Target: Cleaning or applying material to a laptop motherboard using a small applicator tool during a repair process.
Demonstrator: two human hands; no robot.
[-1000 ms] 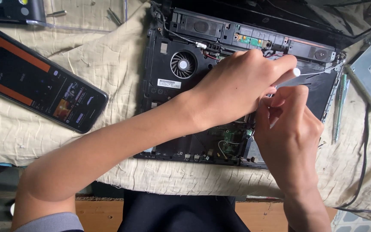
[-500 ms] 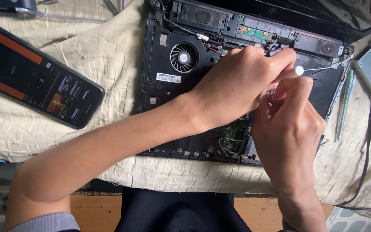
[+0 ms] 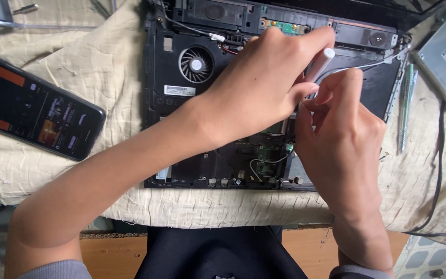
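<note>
Left hand (image 3: pixel 264 88) and right hand (image 3: pixel 336 134) meet over open laptop (image 3: pixel 181 103), both pinching a white tube (image 3: pixel 320 63) between fingertips above its right half; phone (image 3: pixel 32 111) lies left on cloth (image 3: pixel 104 57)

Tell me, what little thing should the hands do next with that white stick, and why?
Probably ease the white stick a bit further down. Both the left hand and the right hand pinch it together, tilted, over the opened laptop, and its lower end is hidden behind the fingers.
</note>
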